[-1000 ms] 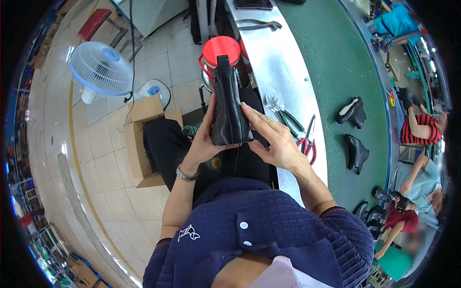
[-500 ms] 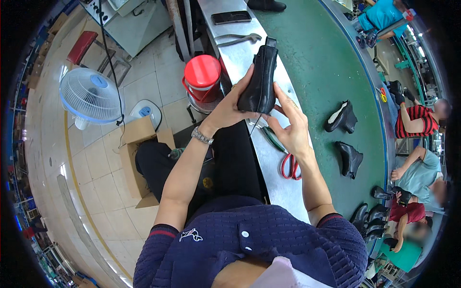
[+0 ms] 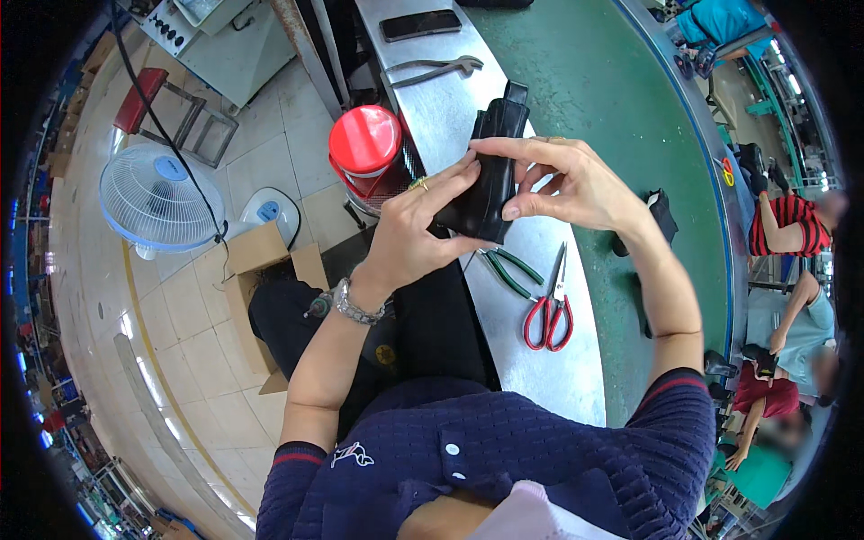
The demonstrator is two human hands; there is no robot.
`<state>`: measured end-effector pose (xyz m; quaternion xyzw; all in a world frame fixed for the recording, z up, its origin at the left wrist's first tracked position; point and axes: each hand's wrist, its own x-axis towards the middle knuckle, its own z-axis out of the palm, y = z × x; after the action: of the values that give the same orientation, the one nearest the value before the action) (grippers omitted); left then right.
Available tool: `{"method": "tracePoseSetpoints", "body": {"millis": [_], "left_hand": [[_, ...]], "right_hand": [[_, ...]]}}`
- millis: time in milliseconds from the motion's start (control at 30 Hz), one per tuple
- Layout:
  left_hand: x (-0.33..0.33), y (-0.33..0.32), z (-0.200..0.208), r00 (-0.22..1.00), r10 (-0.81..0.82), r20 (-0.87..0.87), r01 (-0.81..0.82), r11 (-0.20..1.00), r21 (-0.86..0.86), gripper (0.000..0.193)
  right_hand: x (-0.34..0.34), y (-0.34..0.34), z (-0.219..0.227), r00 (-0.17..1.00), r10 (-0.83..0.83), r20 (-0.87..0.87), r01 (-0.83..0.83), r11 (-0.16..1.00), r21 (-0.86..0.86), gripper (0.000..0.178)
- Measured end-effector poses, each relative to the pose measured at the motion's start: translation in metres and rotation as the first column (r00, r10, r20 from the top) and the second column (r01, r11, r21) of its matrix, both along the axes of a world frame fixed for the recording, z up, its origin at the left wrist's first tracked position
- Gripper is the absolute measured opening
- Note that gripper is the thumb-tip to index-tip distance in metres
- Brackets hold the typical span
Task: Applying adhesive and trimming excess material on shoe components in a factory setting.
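A black leather shoe (image 3: pixel 493 187) is held up over the metal bench, its pull tab pointing away from me. My left hand (image 3: pixel 416 225) grips it from the left, with the thumb under the near end and the fingers along the side. Across its top lies the index finger of my right hand (image 3: pixel 580 184), while that thumb presses its right side; the right fingers are bent and closed on it. Just below the shoe on the bench are green-handled pliers (image 3: pixel 513 274) and red-handled scissors (image 3: pixel 549 324).
Metal pincers (image 3: pixel 436 69) and a phone (image 3: pixel 420 25) lie at the bench's far end. A red-lidded jug (image 3: pixel 364 139) stands left of the bench (image 3: pixel 549 387). To the right runs a green conveyor (image 3: pixel 540 54) with dark shoes, partly behind my right arm. People work beyond it.
My right hand has moved up from the shoe's near end, its index finger now across the top. The shoe has turned and come slightly nearer. The scissors' blades are now uncovered.
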<state>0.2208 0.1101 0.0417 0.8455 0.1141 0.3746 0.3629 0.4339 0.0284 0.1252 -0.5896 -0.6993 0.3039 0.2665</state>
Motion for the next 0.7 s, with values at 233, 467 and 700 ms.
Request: {"method": "tracePoseSetpoints", "body": {"millis": [233,467,700], "left_hand": [[0.004,-0.010,0.003,0.998,0.063,0.007,-0.062,0.995,-0.074,0.066],[0.017,-0.012,0.001,0.991,0.135,0.013,-0.132,0.984,-0.117,0.070],[0.033,0.020,-0.055,0.992,-0.080,0.095,0.104,0.954,-0.282,0.115]], "right_hand": [[-0.006,0.007,0.022,1.000,-0.005,-0.010,0.003,0.978,-0.208,0.041],[-0.010,0.013,0.016,0.985,-0.001,0.174,-0.003,1.000,0.023,0.034],[-0.031,0.014,0.016,0.925,-0.156,0.347,0.155,0.987,0.031,0.033]]}}
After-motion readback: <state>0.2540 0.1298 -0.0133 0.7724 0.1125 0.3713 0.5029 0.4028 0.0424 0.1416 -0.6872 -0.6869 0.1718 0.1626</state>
